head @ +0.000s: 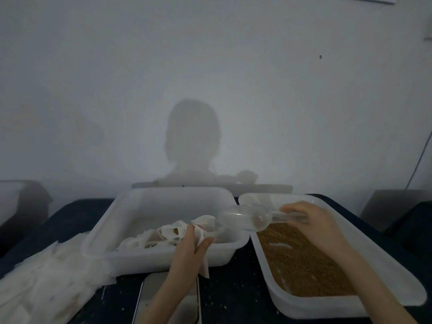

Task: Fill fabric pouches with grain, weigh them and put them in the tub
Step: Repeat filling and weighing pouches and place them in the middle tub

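Left hand: thumb and fingers pinched on an open fabric pouch, held up over the near right corner of the tub. The pouch mouth sits just above my fingertips and faces right, toward the scoop.

Right hand: fingers curled round the handle of a clear plastic scoop. The scoop's long axis runs nearly level, left to right, from my right fingers straight toward my left. Its open lip is just beside the pouch mouth, possibly touching; I cannot tell for certain. The bowl looks nearly empty, though clear plastic and dim light make this uncertain.

Grain tray: directly under and behind my right hand, brown grain filling most of it. Right hand is the nearer one for any refill.

Filled pouches lie in the tub just left of my left fingers. A stack of flat empty pouches lies well off to the left, on the dark table. The scale lies below my left wrist, partly hidden by the forearm.

Judgement: filling step in hand. Next move depends on scoop lip and pouch mouth staying lined up along that level axis; a slight tilt off it would likely spill grain into the tub.
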A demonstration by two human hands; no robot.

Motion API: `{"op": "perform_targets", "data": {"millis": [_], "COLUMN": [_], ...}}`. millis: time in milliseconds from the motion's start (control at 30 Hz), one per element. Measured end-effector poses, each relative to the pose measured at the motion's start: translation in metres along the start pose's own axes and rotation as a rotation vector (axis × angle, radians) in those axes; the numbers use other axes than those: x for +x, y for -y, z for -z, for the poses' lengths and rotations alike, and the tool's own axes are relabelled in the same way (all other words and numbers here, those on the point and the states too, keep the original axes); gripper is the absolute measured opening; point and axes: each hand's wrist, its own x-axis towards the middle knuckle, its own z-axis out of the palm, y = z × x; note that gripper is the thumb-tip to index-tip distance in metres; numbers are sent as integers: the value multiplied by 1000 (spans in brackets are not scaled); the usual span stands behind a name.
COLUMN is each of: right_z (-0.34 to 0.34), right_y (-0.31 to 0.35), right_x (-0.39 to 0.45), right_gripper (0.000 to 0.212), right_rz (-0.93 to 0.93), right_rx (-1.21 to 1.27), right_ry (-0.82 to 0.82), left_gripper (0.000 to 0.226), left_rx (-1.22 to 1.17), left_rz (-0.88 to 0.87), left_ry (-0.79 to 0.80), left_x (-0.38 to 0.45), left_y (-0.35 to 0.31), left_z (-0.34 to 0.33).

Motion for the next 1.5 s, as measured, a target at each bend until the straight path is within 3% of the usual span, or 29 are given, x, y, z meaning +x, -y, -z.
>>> {"op": "perform_targets", "data": {"millis": [167,300,400,567,767,967,1233,1367,1433,1500], "right_z": [-22,-33,-42,-49,-58,-70,-80,-72,-64,-62], "right_y": [-42,-57,-62,-56,-55,-48,-33,-15,3,28], "right_x": [-23,-33,-34,-30,-29,-24,-15,-9,-8,-9], "right_gripper": [31,35,39,42,57,32,17,21,32,33], "right_rz": [-260,-409,-498,-511,-547,-411,-365,-382,-339,-232], "right_rx": [40,77,3,-71,-415,-460,-557,-540,-613,-608], "right_ry": [82,39,111,241,577,817,829,849,708,426], "left_gripper": [13,22,29,33,19,34,36,35,29,28], "left_rx": [36,86,111,167,205,212,172,194,192,191], "left_rz": [-38,-58,-41,-2,6,6,6,15,7,13], "left_ry": [14,12,32,76,108,121,119,125,120,113], "left_x": [-1,-3,-2,2,4,2,-4,-7,-8,-8], "left_y": [0,5,7,7,12,15,14,13,15,16], "left_z": [12,20,23,26,31,36,42,50,53,55]}}
